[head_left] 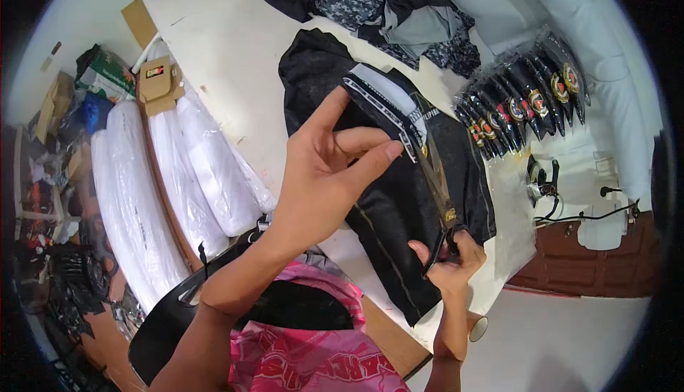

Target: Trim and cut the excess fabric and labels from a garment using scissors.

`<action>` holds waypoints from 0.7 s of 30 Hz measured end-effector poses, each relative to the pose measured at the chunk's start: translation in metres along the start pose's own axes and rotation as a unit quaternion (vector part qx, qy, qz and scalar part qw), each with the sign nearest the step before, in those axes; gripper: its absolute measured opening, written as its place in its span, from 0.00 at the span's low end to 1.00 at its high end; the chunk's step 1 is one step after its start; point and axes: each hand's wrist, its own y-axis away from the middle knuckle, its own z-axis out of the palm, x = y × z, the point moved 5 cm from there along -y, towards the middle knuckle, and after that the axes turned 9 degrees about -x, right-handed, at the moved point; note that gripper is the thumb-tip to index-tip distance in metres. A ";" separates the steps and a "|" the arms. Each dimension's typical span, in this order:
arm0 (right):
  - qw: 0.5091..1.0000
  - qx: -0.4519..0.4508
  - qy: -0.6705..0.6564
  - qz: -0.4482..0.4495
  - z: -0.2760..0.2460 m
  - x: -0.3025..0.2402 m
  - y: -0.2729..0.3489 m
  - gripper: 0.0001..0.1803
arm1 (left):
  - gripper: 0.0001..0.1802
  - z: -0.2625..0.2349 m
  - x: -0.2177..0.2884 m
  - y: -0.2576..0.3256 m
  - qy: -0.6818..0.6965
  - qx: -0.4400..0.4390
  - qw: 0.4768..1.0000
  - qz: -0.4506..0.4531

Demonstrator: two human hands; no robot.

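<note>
My left hand (pixel 313 171) pinches a black fabric band (pixel 370 107) with white edging and a pale inner face. Thumb and index finger spread along its edge; the other fingers curl. In my right hand (pixel 456 260) is a pair of scissors (pixel 439 189), with fingers and thumb in the black handles. Their metal blades point away from me and meet the right end of the band; whether they have cut into it I cannot tell. Beneath both hands a black garment (pixel 395 232) with pale seam lines lies on the white table.
Dark camouflage and grey clothes (pixel 399 14) lie heaped at the table's far side. Several black packets with round emblems (pixel 531 100) stand in a row at right. Plastic-wrapped white rolls (pixel 135 192) lean left of the table (pixel 221 43). A cardboard tube (pixel 478 326) is near my right forearm.
</note>
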 end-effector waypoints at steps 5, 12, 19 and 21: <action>0.998 0.024 0.044 -0.023 -0.003 -0.003 0.001 0.30 | 0.29 0.002 0.004 0.005 -0.027 -0.014 0.999 0.013; 0.995 0.038 0.090 -0.034 -0.010 -0.006 0.005 0.27 | 0.34 0.006 0.007 0.009 -0.056 -0.012 0.998 0.009; 0.992 0.050 0.093 -0.066 -0.012 -0.002 0.009 0.22 | 0.36 0.006 0.007 0.014 -0.065 -0.005 0.998 0.020; 0.993 0.056 0.088 -0.059 -0.013 0.001 0.010 0.23 | 0.36 0.006 0.009 0.015 -0.067 -0.001 0.998 0.021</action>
